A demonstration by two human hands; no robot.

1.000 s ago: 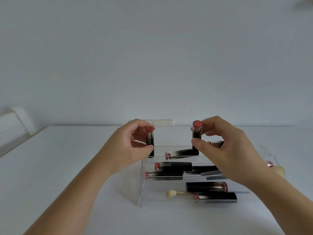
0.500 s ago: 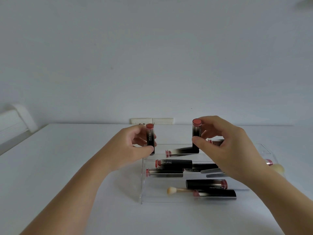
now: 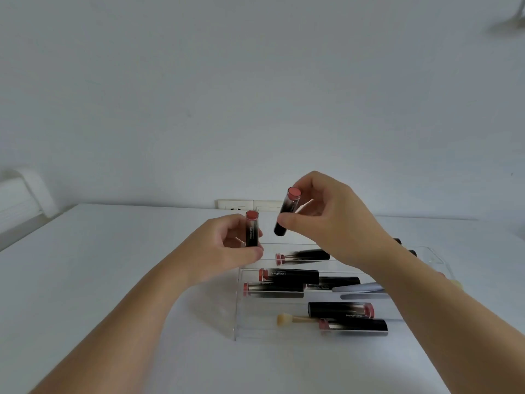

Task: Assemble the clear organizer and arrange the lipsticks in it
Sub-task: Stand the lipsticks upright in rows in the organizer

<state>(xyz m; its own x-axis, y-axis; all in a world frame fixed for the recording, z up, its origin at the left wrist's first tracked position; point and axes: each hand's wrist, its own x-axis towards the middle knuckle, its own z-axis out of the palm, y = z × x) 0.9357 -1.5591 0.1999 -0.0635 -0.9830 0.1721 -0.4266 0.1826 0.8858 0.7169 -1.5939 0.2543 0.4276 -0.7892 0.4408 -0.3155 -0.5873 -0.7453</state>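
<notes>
A clear stepped organizer (image 3: 238,317) lies on the white table, with several black lipsticks lying flat in its rows. My left hand (image 3: 221,251) holds one black lipstick with a pink top (image 3: 251,233) upright at the organizer's back left corner. My right hand (image 3: 332,220) pinches a second lipstick (image 3: 287,211), tilted and lifted above the back row. A lipstick (image 3: 302,256) lies in the back row below it. My right forearm hides part of the organizer's right side.
A small makeup brush (image 3: 292,319) lies in the front row beside two lipsticks (image 3: 341,309). A grey tool handle (image 3: 358,287) lies in the middle row. Wall sockets (image 3: 241,205) sit behind the table. A white chair back (image 3: 20,194) is at far left.
My right hand has lifted its lipstick up off the back row and tilted it. My left hand has held its lipstick upright in nearly the same place.
</notes>
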